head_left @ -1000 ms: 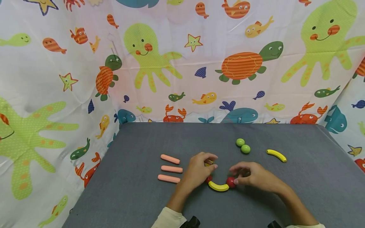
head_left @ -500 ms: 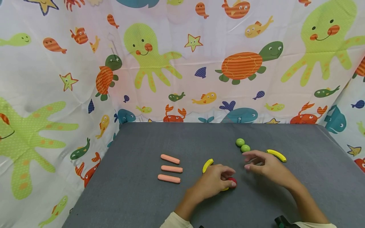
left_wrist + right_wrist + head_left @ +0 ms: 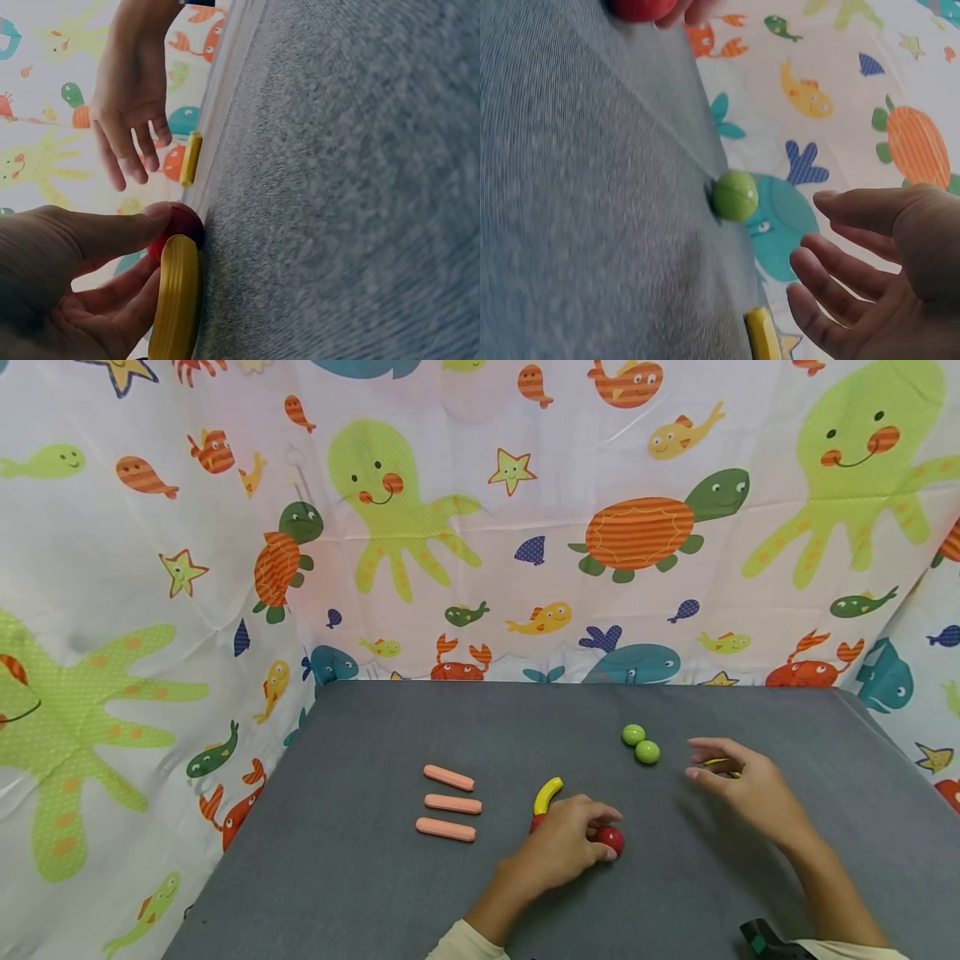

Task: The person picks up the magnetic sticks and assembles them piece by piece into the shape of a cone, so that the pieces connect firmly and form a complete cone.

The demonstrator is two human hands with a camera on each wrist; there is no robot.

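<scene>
While the grey surface (image 3: 360, 893) carries everything, right hand (image 3: 750, 785) hovers, fingers spread, over a yellow banana (image 3: 763, 335) lying crosswise beneath; left hand (image 3: 562, 852) fingers curl on the red ball (image 3: 611, 838).

Left hand (image 3: 67, 285) low in the corner, thumb lying across a red ball (image 3: 180, 223), fingers curled under a yellow banana (image 3: 176, 300) pressed against the grey table (image 3: 345, 187). Ball touching the banana's upper end. Further off, right hand (image 3: 131, 97) hanging over the table with fingers spread and relaxed, holding nothing, fingertips just beside a second banana (image 3: 192, 158) lying flat on the table. Behind, a blurred printed cloth (image 3: 37, 150) with sea creatures.
</scene>
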